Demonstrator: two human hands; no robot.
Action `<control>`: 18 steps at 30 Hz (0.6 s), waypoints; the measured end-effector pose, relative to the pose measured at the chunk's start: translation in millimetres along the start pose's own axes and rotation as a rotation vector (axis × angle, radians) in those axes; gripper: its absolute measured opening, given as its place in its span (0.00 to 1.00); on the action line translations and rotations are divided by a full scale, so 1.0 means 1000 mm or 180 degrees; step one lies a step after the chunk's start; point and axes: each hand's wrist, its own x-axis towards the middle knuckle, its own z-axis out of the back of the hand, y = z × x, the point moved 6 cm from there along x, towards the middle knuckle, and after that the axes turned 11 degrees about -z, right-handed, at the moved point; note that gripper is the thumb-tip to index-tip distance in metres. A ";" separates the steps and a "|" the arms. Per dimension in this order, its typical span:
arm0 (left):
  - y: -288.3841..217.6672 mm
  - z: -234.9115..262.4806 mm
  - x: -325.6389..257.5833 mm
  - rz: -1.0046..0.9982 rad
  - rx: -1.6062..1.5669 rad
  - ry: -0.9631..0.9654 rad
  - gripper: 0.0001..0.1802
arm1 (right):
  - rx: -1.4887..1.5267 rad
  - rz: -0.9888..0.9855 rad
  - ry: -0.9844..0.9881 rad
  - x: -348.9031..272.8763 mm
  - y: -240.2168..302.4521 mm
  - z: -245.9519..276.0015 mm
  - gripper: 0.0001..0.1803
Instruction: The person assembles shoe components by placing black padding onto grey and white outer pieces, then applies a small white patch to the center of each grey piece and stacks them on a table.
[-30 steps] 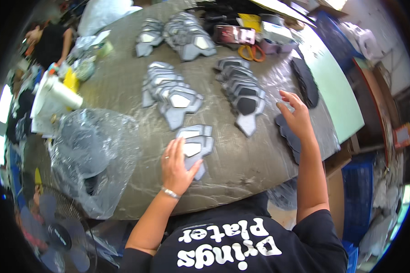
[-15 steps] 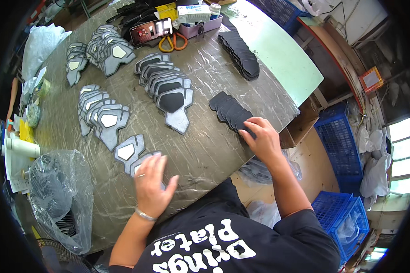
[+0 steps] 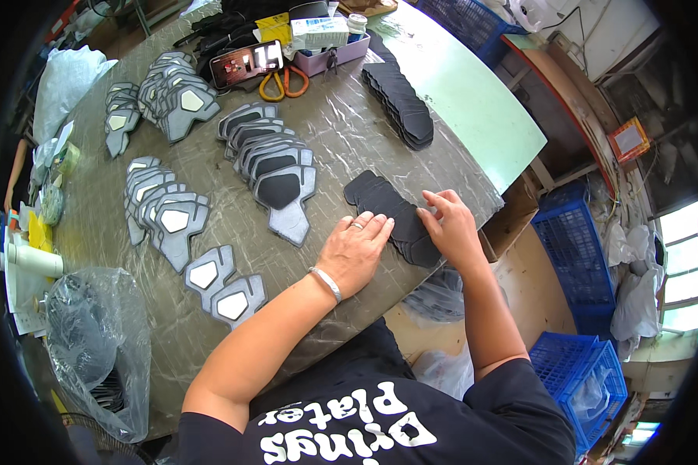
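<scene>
My left hand (image 3: 354, 254) lies with its fingers stretched out, the tips at the near-left side of an overlapping row of flat black pads (image 3: 384, 200). On the other side of that row is my right hand (image 3: 454, 229), fingers bent and thumb apart from them, the thumb tip at the pads' edge. Nothing shows between those fingers. To the left, grey shaped pads with black centres (image 3: 279, 190) overlap in a row. Grey pads with white centres (image 3: 175, 222) form another row, and a nearer grey pad (image 3: 236, 302) also has a white centre.
Farther back are another black row (image 3: 399, 101) and more white-centred pads (image 3: 190, 101). A lit phone (image 3: 248, 63), orange-handled scissors (image 3: 285, 84) and a lilac box (image 3: 332, 57) stand at the far edge. A clear plastic bag (image 3: 97, 341) is at left; blue crates (image 3: 574, 263) are at right.
My left hand has moved right from the white-centred grey pads to the black row. My right hand stays beside that row, its fingers lifted slightly; more of the row's near end shows.
</scene>
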 end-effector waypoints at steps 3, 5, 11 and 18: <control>0.002 0.002 0.004 0.0072 -0.0011 -0.0136 0.25 | -0.0028 -0.0081 0.0481 0.011 -0.008 -0.009 0.13; 0.003 -0.001 0.007 0.0106 -0.0018 -0.0069 0.25 | -0.0095 -0.0084 0.0435 0.011 -0.005 -0.008 0.10; 0.006 -0.005 0.013 0.0223 -0.0104 0.0097 0.25 | -0.0637 0.0903 -0.0109 -0.004 0.012 -0.005 0.06; 0.009 -0.007 0.010 0.0247 -0.0272 0.0043 0.25 | -0.0264 0.1695 0.0082 -0.045 0.032 0.021 0.07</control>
